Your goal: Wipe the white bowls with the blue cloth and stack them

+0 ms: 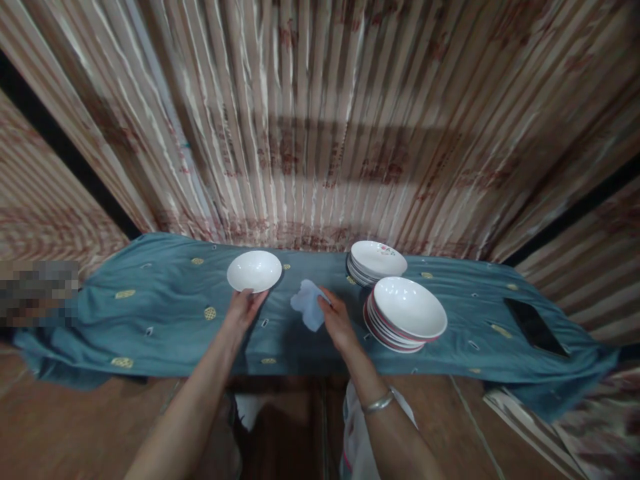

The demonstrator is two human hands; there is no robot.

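A white plate (255, 270) with a shallow bowl shape is gripped at its near rim by my left hand (244, 307), thumb on top. Whether the plate rests on the cloth or is raised, I cannot tell. Between the fingers of my right hand (336, 319) hangs a pale blue cloth (307, 305), apart from the plate. Right of that hand stands a stack of white bowls (410, 308) with red-banded sides. Behind it is a stack of white plates (377, 259), the top one with a flower print.
A teal patterned tablecloth (175, 313) covers the long low table. On its right end lies a dark flat phone-like thing (535, 327). Striped curtains (320, 133) hang close behind, with dark slanted poles (70, 147) at either side. Brown tiles (450, 427) form the floor.
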